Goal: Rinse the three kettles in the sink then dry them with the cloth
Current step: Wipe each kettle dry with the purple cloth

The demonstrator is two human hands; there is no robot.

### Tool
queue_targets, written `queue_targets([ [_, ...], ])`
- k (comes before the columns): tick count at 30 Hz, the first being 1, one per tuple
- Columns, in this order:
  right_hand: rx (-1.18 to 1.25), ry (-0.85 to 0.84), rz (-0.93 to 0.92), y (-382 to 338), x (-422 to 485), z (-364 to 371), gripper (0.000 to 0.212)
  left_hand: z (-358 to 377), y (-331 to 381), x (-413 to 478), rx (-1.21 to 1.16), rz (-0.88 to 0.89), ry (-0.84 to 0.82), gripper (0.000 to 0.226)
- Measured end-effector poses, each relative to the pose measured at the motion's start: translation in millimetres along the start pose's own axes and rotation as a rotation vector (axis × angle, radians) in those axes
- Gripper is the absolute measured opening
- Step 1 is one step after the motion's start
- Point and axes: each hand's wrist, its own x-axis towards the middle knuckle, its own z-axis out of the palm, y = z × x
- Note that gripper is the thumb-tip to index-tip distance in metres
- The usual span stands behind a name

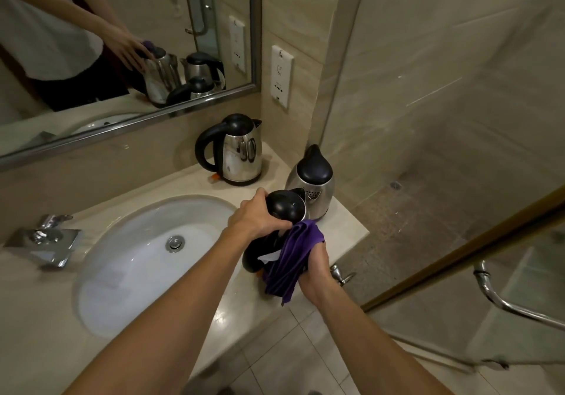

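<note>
Three steel kettles with black lids stand on the beige counter (342,226) to the right of the white sink (131,260). My left hand (258,217) grips the black lid of the nearest kettle (286,206). Against that kettle's side my right hand (316,267) holds a purple cloth (293,254), which hides most of its body. A second kettle (312,186) stands just behind it near the counter's right edge. The third kettle (237,150) stands at the back by the wall, handle to the left.
A chrome tap (46,238) sits left of the sink. A mirror (122,43) hangs above and a wall socket (282,75) sits at the back right. A glass shower screen (458,119) and door with a chrome handle (501,297) close off the right.
</note>
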Motion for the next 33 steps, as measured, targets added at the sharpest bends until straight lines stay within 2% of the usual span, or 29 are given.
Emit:
queue_targets([
  [4,0.001,-0.025,-0.057,-4,-4,-10,0.036,8,-2,0,0.017,0.014,0.073,0.087],
  [6,-0.032,-0.054,-0.055,-4,-3,-12,0.039,8,-5,2,-0.017,0.02,0.076,0.086],
  [9,-0.143,-0.095,-0.062,-4,8,-13,0.055,8,-3,-1,-0.047,0.022,0.075,0.085],
  [13,-0.179,-0.093,0.055,-19,12,-14,0.041,16,0,-10,-0.002,0.017,0.114,0.084],
  [16,-0.265,-0.158,0.107,-32,15,-20,0.047,21,0,-13,-0.011,0.009,0.133,0.081],
  [19,-0.27,-0.181,0.122,-39,11,-23,0.05,24,-7,-15,-0.031,0.002,0.115,0.077],
  [23,-0.261,-0.154,0.114,-47,9,-25,0.057,2,-21,-19,-0.087,0.057,-0.043,0.071],
  [26,-0.25,-0.147,0.131,-51,11,-32,0.07,-20,-27,-16,0.178,0.231,-0.137,0.091],
  [29,-0.239,-0.175,0.126,-52,10,-41,0.065,-34,-19,3,0.505,0.401,-0.158,0.113],
  [33,-0.232,-0.163,0.099,-43,1,-33,0.065,-35,10,22,0.864,0.58,-0.2,0.118],
])
